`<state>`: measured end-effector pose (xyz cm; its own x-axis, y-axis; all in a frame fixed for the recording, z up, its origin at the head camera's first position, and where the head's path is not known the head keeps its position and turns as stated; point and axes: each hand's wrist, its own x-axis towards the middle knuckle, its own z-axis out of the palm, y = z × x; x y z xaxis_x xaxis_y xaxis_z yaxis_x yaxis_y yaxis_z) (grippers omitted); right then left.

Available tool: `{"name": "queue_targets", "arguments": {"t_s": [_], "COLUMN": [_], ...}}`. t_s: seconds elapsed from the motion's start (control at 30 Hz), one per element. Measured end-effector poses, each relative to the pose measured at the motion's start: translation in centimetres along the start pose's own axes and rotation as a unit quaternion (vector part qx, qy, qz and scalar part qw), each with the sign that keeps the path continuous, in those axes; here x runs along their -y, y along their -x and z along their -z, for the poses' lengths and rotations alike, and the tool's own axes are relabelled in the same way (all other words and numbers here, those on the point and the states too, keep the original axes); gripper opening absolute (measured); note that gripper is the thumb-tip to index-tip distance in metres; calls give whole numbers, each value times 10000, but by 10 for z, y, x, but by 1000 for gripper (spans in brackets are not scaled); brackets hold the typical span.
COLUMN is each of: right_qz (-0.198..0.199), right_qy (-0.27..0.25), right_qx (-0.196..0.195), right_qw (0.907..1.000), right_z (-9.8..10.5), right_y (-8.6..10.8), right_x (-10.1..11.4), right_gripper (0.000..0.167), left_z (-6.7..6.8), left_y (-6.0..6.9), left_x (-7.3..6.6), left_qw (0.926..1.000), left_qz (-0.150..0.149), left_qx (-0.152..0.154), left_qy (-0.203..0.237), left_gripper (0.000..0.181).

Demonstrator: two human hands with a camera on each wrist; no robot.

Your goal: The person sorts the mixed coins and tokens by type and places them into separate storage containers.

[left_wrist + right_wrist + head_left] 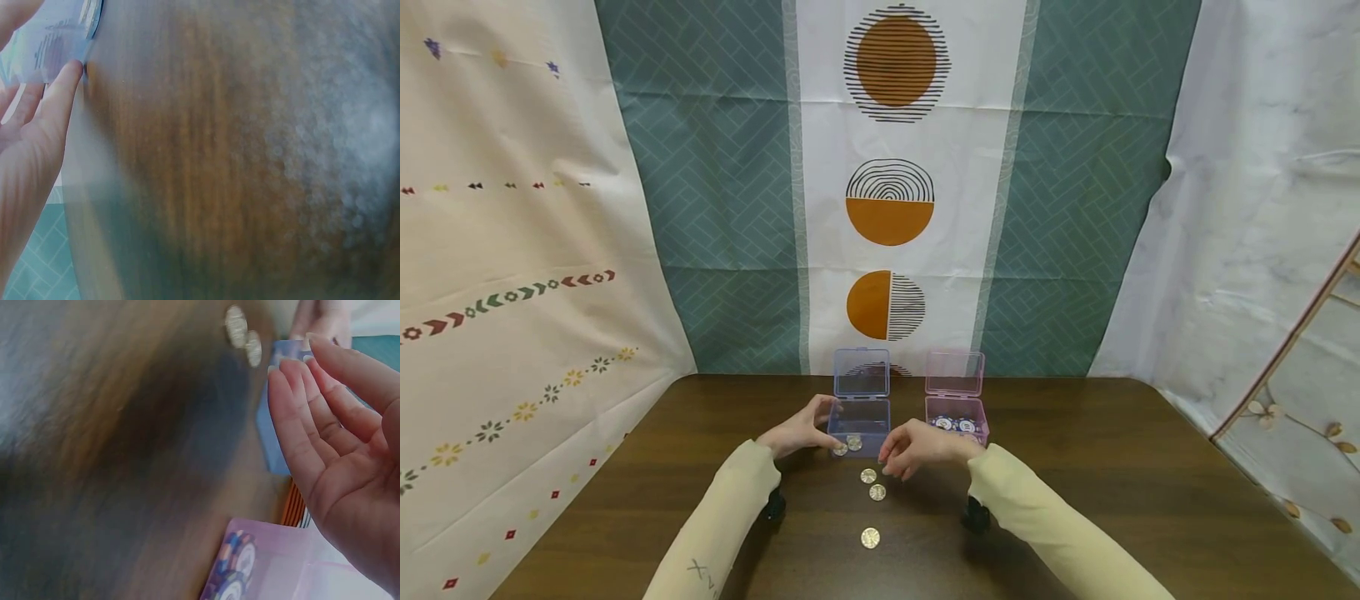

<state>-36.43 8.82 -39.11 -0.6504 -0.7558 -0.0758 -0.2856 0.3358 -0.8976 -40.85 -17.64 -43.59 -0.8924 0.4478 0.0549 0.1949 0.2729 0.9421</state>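
Note:
A clear blue plastic box [859,417] stands with its lid [861,372] raised. My left hand [801,429] holds the left side of this box, its fingers spread along that wall. Two coins [854,442] show at the box's front; whether they lie inside or before the wall, I cannot tell. My right hand [921,447] hovers near the box's front right corner, fingers loosely bent, with nothing between them in the right wrist view. Just below it on the table lie two gold-coloured coins [877,492], and another coin [870,537] lies closer to me.
To the right stands a pink plastic box [957,408], lid up, with several poker chips [966,425] in it. Both boxes are near the back of the brown wooden table [1075,467]. A patterned cloth [730,208] hangs right behind the table.

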Motion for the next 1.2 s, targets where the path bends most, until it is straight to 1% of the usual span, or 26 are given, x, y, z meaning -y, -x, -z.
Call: {"name": "queue_targets", "arguments": {"t_s": [0.07,0.23,0.53,0.67,0.87,1.03,1.2], "right_qz": [-58,-91,-41,-23,44,96,11], "right_qy": [106,428,1219,1399,1692,1959,1977], "right_qx": [85,128,161,88,-142,-321,-370], "right_qw": [9999,9990,9924,9901,9855,9800,9796], "right_z": [-2,-4,-10,-14,-20,-25,-27], "right_y": [1,0,-4,-7,-9,-10,-10], "right_x": [-2,-7,-13,-14,-16,-16,-14], "right_gripper": [14,13,13,14,16,16,15], "left_z": [0,1,0,0,0,0,-1], "left_y": [0,0,-1,-1,0,1,1], "left_x": [0,-2,-4,-4,-2,-3,-2], "left_qw": [10000,9999,9999,10000,9999,10000,10000], "left_qz": [11,-9,50,16,-35,27,41], "left_qx": [27,91,42,43,89,71,64], "left_qy": [32,96,108,76,88,51,64], "left_gripper": [80,79,80,80,80,79,79]}}
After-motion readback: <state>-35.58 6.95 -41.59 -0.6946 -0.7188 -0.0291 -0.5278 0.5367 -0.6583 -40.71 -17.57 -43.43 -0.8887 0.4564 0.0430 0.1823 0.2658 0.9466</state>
